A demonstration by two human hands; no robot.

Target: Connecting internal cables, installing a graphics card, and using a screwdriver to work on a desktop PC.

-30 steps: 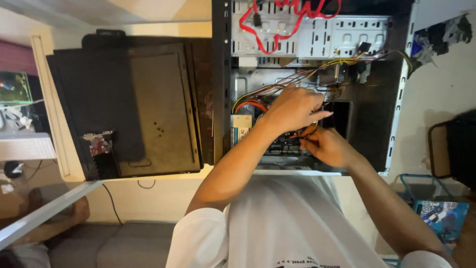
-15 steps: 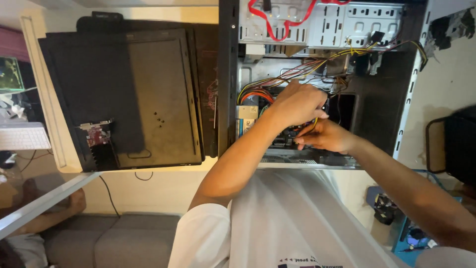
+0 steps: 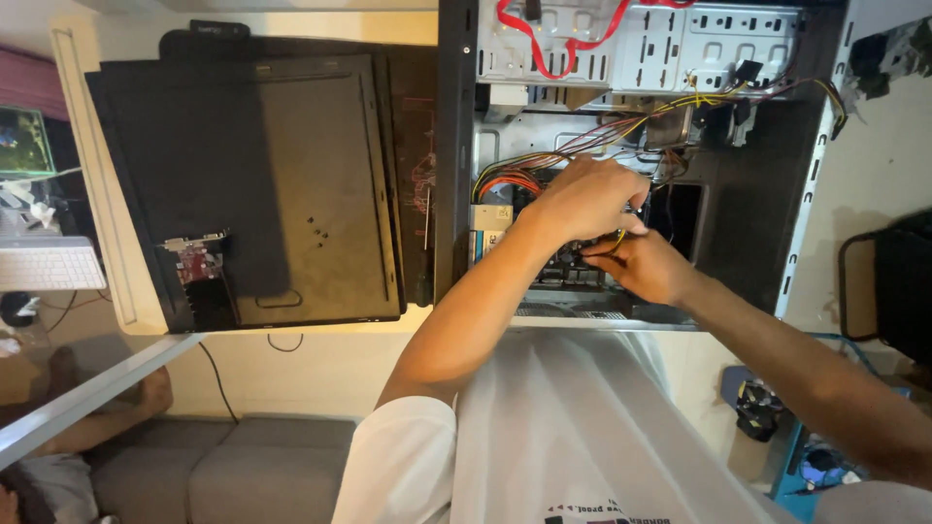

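Observation:
An open black computer case (image 3: pixel 748 194) lies in front of me, with bundles of yellow, red and black wires (image 3: pixel 602 136) running across its inside. My left hand (image 3: pixel 587 199) reaches in from the lower left, its fingers curled down over the wires near the middle of the case. Just below it and touching it, my right hand (image 3: pixel 650 267) pinches a yellow and black cable (image 3: pixel 617 239) that shows between the two hands. The board under my hands is mostly hidden.
A red data cable (image 3: pixel 553 49) loops over the metal drive cage (image 3: pixel 718 39) at the top. The removed black side panel (image 3: pixel 291 184) lies to the left, with a small expansion card (image 3: pixel 199 262) on it. A white keyboard (image 3: pixel 49 264) and another person's arm (image 3: pixel 97 417) are at far left.
My right hand has moved up a little, closer against my left hand. Both hands stay at the same spot inside the case.

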